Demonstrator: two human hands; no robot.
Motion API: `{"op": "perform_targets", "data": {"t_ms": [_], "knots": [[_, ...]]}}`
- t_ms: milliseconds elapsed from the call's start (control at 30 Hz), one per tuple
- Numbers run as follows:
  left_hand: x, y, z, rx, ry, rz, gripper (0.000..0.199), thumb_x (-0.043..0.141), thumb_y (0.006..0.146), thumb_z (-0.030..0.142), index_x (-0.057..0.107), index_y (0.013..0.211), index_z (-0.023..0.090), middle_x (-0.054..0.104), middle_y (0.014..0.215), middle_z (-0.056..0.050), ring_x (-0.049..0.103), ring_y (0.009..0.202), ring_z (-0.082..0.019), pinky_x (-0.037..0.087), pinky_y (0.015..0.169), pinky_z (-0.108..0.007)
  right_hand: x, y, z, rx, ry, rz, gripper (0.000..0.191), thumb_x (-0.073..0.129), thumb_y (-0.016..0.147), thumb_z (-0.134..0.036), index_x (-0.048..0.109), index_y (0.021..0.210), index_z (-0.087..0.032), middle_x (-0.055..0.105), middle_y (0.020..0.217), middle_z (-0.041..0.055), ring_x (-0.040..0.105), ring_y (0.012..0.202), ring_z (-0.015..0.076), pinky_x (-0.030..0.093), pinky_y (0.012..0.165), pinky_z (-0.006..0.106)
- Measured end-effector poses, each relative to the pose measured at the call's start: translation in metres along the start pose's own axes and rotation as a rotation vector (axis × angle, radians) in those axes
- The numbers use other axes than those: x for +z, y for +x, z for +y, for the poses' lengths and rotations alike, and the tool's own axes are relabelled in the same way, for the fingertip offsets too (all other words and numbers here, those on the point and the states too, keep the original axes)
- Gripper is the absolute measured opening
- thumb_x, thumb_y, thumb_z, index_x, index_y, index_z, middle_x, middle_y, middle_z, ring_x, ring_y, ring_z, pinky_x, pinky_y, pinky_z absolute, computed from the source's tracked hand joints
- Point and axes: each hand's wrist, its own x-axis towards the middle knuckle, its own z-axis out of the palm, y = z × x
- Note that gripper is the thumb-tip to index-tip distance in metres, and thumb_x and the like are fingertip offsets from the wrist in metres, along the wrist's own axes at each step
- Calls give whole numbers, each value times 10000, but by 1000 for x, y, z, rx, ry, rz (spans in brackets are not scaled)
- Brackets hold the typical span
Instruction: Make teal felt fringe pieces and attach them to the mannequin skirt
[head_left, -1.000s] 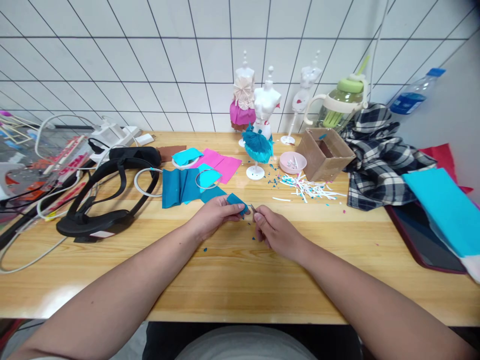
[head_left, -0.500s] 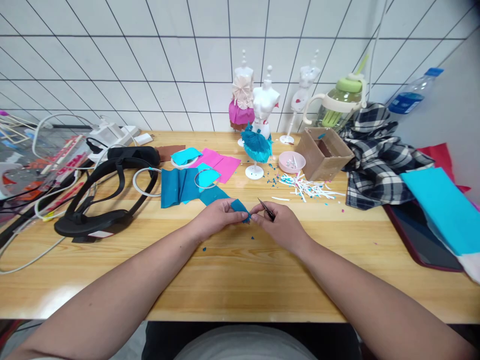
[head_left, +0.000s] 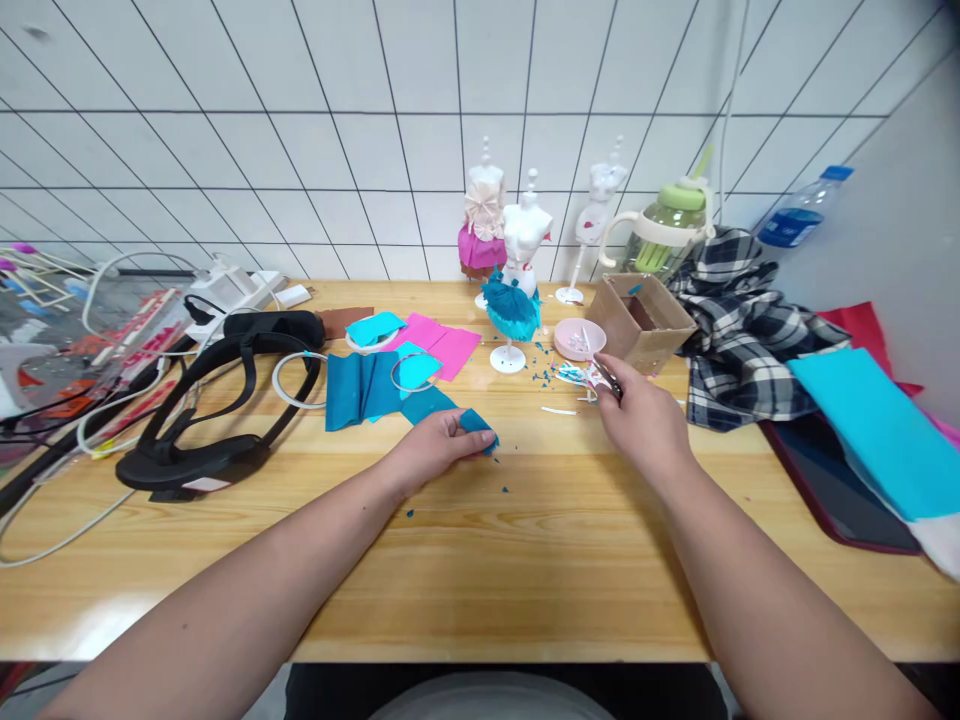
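My left hand (head_left: 439,452) pinches a folded piece of dark teal crepe paper (head_left: 475,426) just above the table. In my right hand (head_left: 649,425) is a slim dark pointed tool (head_left: 609,379), its exact kind partly hidden by the fingers. That hand is over the white paper strips (head_left: 574,374), covering many of them, near the pink bowl (head_left: 580,340). Behind the hands stands a small white dress form (head_left: 525,228) with a ruffled teal paper skirt (head_left: 511,308) in front of it. Teal scraps lie near my left hand and by the bowl.
A cardboard box (head_left: 641,320), green-lidded jug (head_left: 667,225) and plaid cloth (head_left: 750,340) are at right. Folded teal paper (head_left: 352,388), pink paper (head_left: 457,348) and a roll-like white ring (head_left: 279,385) lie at left, beside a black headset (head_left: 191,452) and cables.
My right hand has moved away from the teal paper, right and forward to the white strips, with the dark tool still in it. My left hand keeps its pinch. The view has tilted up slightly.
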Motion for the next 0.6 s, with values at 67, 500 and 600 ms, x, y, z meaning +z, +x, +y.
{"op": "perform_targets", "data": {"t_ms": [67, 500, 600], "knots": [[0, 1, -2, 14, -16, -9, 336, 772, 657, 461, 674, 759, 156, 698, 753, -27, 619, 714, -162, 456, 716, -277, 0, -1, -1, -15, 48, -18, 273, 514, 872, -369, 679, 1058, -255, 664, 749, 50, 565, 634, 204, 318, 568, 286], [4, 1, 0, 190, 303, -23, 403, 684, 709, 551, 642, 683, 151, 615, 630, 12, 545, 631, -144, 383, 587, -232, 39, -40, -58, -306, 607, -388, 113, 660, 773, -295, 659, 823, -193, 648, 749, -8, 545, 691, 136, 375, 615, 244], [4, 1, -1, 175, 351, 23, 405, 687, 704, 543, 637, 684, 142, 598, 609, 22, 513, 590, -129, 357, 560, -225, 43, -35, -52, -217, 745, -459, 143, 597, 802, -309, 661, 797, -181, 627, 691, -12, 532, 651, 130, 378, 595, 241]]}}
